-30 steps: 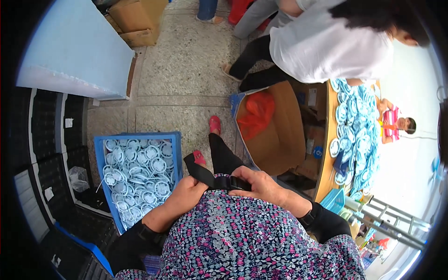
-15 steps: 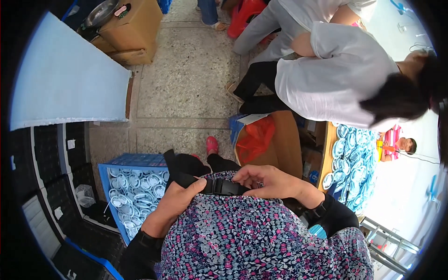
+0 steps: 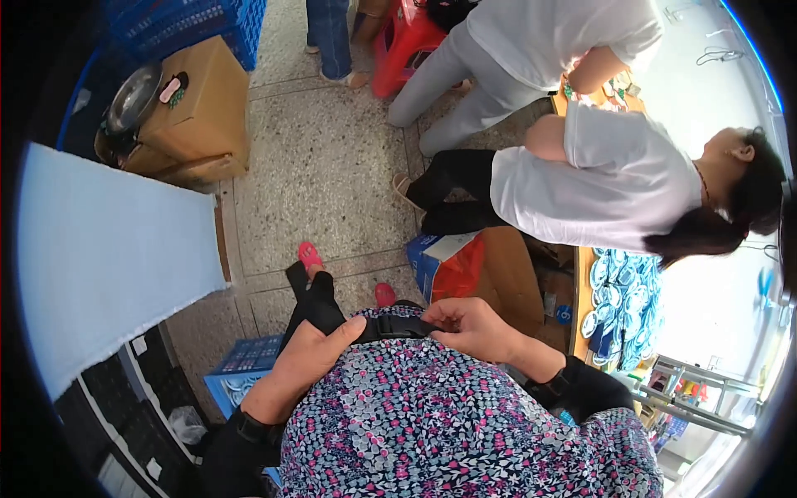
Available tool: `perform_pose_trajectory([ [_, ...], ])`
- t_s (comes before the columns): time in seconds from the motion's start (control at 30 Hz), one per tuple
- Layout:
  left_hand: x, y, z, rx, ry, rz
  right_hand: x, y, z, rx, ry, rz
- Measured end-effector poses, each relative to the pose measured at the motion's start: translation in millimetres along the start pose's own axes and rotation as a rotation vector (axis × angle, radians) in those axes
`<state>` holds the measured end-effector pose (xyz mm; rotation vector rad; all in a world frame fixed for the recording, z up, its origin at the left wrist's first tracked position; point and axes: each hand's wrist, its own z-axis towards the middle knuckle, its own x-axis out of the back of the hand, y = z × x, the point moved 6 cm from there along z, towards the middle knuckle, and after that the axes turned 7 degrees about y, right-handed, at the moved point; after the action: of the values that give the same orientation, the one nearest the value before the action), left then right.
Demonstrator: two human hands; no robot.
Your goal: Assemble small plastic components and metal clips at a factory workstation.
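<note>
A black belt with a plastic side-release buckle (image 3: 393,327) crosses my waist over a floral top (image 3: 398,407). My left hand (image 3: 317,350) is closed on the belt at the left of the buckle, its thumb lying along the top. On the other side my right hand (image 3: 480,330) pinches the strap with bent fingers. The two halves of the buckle look joined. A loose black strap end (image 3: 296,279) hangs out beyond my left hand. Below, my feet show in pink slippers (image 3: 309,256).
Left stand a pale blue panel (image 3: 124,257), a cardboard box (image 3: 199,116) and a blue crate (image 3: 246,355) of light-blue parts. At right, two people in white shirts (image 3: 589,195) work at a table (image 3: 584,286) piled with similar parts. An open carton (image 3: 498,266) stands ahead.
I have stepped forward, one slippered foot now out in front to the left. The blue crate has slid back and is mostly covered by my arm. Both hands stay at the buckle.
</note>
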<state>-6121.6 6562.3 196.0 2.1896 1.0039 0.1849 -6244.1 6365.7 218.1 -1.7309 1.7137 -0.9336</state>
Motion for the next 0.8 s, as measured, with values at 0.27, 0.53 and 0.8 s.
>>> perform_pose_trajectory([
  [0.27,84,72,36,0.008,-0.093,0.018,-20,-100,72,0.24,0.169,-0.303],
  [0.53,136,130,78,0.013,0.055,0.304,-20,-131,130,0.164,0.082,-0.228],
  [0.8,154,162,147,-0.074,-0.001,0.262,0,-187,224,0.299,-0.093,-0.161],
])
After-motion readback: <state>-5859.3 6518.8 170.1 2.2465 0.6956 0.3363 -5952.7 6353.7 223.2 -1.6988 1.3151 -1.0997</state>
